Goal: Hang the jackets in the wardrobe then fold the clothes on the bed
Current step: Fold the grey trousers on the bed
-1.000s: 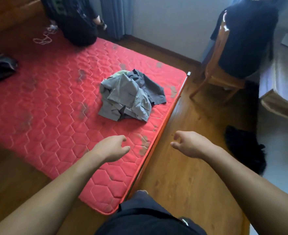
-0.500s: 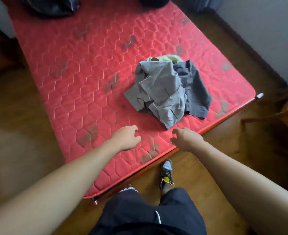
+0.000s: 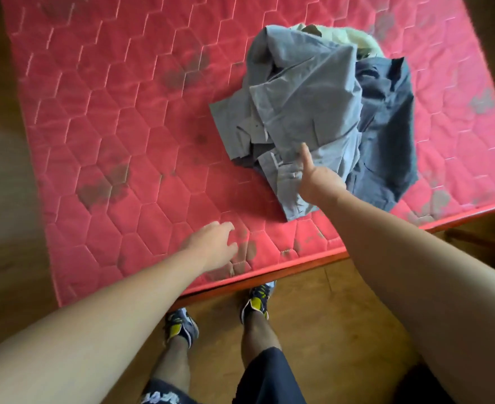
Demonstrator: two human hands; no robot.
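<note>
In the upper right of the frame, on the red mattress (image 3: 123, 126), sits the pile (image 3: 328, 126) I'm meant to fold. There's a light grey shirt (image 3: 304, 100) crumpled on top, a dark grey piece (image 3: 386, 135) spread out under its right side, and something pale yellow-green (image 3: 342, 35) poking out at the far end. The heap's lower tip comes close to the mattress's near edge.

My right hand (image 3: 320, 185) is at the lower end of the shirt, centre-right of the frame. The thumb (image 3: 305, 156) sticks out straight and lies against the cloth. The other fingers are hidden behind the back of the hand, so honestly I can't tell if they're pinching the fabric or just touching it.

My left hand (image 3: 211, 246) is lower, about mid-frame, over bare mattress just inside the near edge and apart from the pile. Its fingers are loosely curled, a bit spread, holding nothing. I can't tell if it actually touches the mattress.

The quilted hexagons have dark smudgy patches all over. At the bottom, my shoes (image 3: 256, 300) stand on the wood floor (image 3: 342, 316), toes right at the bed edge.
</note>
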